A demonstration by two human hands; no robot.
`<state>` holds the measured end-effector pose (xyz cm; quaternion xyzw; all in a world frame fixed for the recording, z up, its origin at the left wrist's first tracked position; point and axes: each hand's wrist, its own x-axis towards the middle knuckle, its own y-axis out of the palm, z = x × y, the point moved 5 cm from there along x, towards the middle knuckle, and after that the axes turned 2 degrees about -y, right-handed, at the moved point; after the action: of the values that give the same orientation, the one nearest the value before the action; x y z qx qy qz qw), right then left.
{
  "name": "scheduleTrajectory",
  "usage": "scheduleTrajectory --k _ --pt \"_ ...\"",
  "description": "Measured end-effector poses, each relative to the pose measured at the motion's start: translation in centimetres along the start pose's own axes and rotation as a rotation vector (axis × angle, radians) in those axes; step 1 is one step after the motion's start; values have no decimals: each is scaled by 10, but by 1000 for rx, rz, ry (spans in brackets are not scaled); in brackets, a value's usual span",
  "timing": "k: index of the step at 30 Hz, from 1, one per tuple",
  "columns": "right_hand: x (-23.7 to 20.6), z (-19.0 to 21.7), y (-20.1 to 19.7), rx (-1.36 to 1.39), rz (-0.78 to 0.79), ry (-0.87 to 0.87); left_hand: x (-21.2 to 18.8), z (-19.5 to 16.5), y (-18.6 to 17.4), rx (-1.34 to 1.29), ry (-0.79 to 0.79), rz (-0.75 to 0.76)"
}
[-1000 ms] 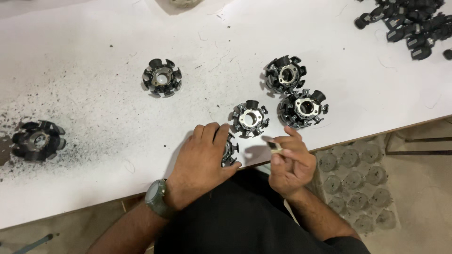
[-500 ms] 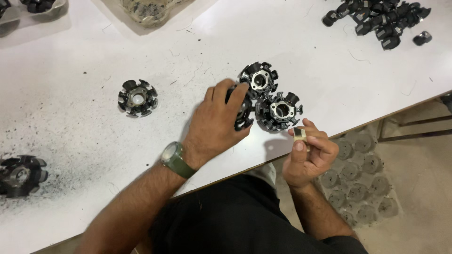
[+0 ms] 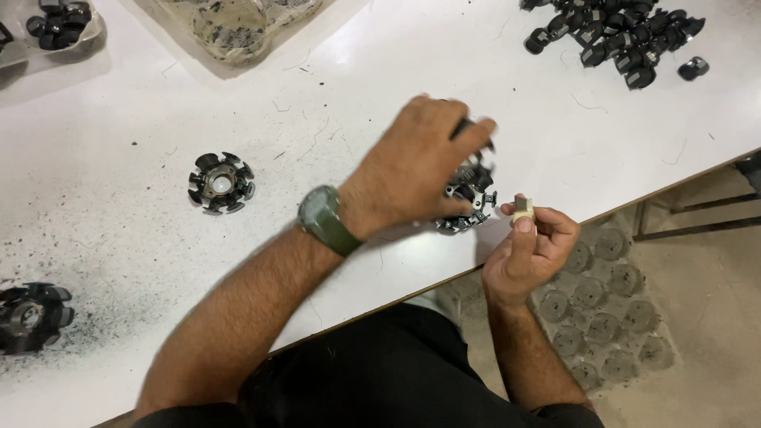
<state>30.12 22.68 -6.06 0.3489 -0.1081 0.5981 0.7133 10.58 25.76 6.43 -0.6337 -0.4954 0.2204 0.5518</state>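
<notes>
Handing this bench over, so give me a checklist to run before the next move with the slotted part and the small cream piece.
1. Left hand on the slotted metal part: ok, fingers cover it.
2. Right hand holds the small cream piece: ok, pinched at the fingertips.
3. Cream piece clear of the part: ok, a gap shows.
4. Part fully on the white table: ok, though near the edge.
5. Part's centre hole free: cannot tell, hand hides it.
6. Spare slotted part within reach: ok.

Matt white table (image 3: 119,119), dark metal stator cores (image 3: 220,183), pale plastic clip (image 3: 522,209).
</notes>
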Motion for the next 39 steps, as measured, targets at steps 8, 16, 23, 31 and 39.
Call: scheduleTrajectory --k 8,16,23,31,39 --pt "8 -15 -9 131 -44 98 -4 -34 28 222 156 36" --pt "-4 10 -3 -116 41 -351 -151 22 -12 145 -272 147" --pt "-32 30 52 -137 404 -199 -273 8 -17 -106 -412 482" --pt "-104 43 145 -14 1375 141 -213 100 -91 341 -1051 -63" --pt "-74 15 97 16 944 238 -160 110 -48 210 -1070 305"
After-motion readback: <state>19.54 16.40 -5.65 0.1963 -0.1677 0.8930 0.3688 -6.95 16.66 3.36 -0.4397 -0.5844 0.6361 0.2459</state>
